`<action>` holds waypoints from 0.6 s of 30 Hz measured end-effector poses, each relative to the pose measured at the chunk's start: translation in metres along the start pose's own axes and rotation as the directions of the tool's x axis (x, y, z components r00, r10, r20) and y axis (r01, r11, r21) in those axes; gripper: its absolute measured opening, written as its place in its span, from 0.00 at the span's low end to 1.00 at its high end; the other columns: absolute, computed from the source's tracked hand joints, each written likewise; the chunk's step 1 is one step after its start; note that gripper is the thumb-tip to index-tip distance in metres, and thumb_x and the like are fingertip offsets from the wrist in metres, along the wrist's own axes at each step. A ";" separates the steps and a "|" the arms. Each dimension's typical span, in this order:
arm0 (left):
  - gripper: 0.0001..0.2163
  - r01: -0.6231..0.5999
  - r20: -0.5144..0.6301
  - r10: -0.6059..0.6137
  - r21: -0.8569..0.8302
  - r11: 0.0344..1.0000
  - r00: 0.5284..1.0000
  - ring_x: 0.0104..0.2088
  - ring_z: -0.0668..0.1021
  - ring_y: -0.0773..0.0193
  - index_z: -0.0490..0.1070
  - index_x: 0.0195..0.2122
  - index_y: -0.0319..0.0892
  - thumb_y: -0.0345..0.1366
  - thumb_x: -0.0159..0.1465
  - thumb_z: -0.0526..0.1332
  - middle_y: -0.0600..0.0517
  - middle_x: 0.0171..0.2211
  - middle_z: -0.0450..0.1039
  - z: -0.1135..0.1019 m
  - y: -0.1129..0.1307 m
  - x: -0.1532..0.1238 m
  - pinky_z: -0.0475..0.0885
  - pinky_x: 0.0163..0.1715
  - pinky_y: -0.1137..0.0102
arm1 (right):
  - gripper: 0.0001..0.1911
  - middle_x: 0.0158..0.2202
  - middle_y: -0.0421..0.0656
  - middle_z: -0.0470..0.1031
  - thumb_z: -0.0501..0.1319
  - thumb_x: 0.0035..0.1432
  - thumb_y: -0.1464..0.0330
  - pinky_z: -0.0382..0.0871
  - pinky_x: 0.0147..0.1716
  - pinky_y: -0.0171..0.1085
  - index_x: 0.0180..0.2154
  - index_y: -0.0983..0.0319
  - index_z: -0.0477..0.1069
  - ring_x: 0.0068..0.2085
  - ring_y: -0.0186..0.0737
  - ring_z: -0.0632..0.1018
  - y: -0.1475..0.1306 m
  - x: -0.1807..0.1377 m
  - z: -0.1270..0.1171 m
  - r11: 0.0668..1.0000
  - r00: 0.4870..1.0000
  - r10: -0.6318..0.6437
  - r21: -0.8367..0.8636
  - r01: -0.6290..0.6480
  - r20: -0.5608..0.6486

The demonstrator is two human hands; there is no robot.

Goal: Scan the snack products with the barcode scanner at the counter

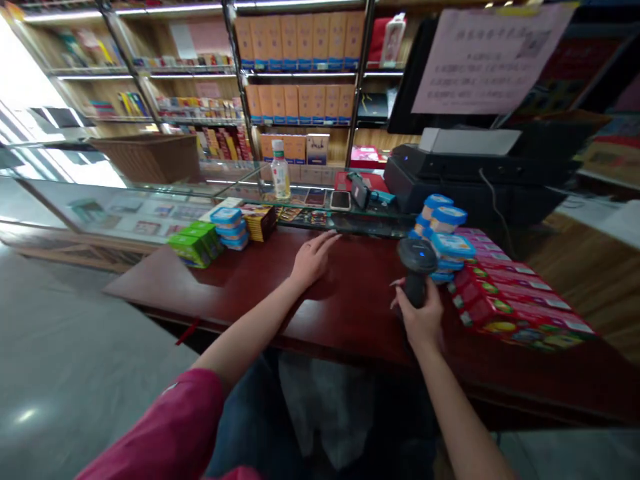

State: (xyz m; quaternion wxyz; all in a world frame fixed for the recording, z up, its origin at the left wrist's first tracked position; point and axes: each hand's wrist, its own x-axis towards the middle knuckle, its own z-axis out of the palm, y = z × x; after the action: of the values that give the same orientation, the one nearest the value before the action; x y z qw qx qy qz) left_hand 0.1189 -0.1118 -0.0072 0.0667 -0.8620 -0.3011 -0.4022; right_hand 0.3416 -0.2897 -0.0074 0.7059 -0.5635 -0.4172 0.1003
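Note:
My right hand [423,313] is wrapped around the handle of a black barcode scanner [417,257], its head upward with a small blue light on top. Just beyond the scanner stand stacked tubs with blue lids [451,245]. To the right of that hand lie red and pink boxes [505,300] in a row. My left hand [313,259] rests near the middle of the dark red counter [350,300], fingers stretched forward with nothing in them. Left of it are green boxes [195,243], a smaller stack of blue-lidded tubs [231,228] and yellow-brown boxes [259,222].
A glass display case [170,207] runs behind the counter, with a bottle [281,172], phones [341,200] and a cardboard box [150,158] on top. At the right stand a monitor with a paper sheet [487,63] and black checkout equipment [465,180]. Stocked shelves [300,77] line the back.

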 end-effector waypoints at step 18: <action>0.30 0.695 -0.498 -0.592 0.030 0.718 0.633 0.79 0.47 0.47 0.65 0.68 0.42 0.42 0.66 0.68 0.38 0.77 0.48 -0.101 -0.161 -0.049 0.46 0.77 0.52 | 0.16 0.38 0.44 0.82 0.72 0.51 0.61 0.68 0.23 0.35 0.40 0.60 0.75 0.22 0.33 0.75 -0.030 -0.033 0.148 0.784 0.657 0.278 0.230 -0.576 0.700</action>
State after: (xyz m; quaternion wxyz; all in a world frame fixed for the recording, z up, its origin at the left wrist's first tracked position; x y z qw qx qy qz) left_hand -0.0633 -0.0401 0.0038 0.0809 -0.5639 -0.6083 -0.5527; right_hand 0.2072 -0.2149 0.0063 0.5839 -0.4079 -0.4468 0.5413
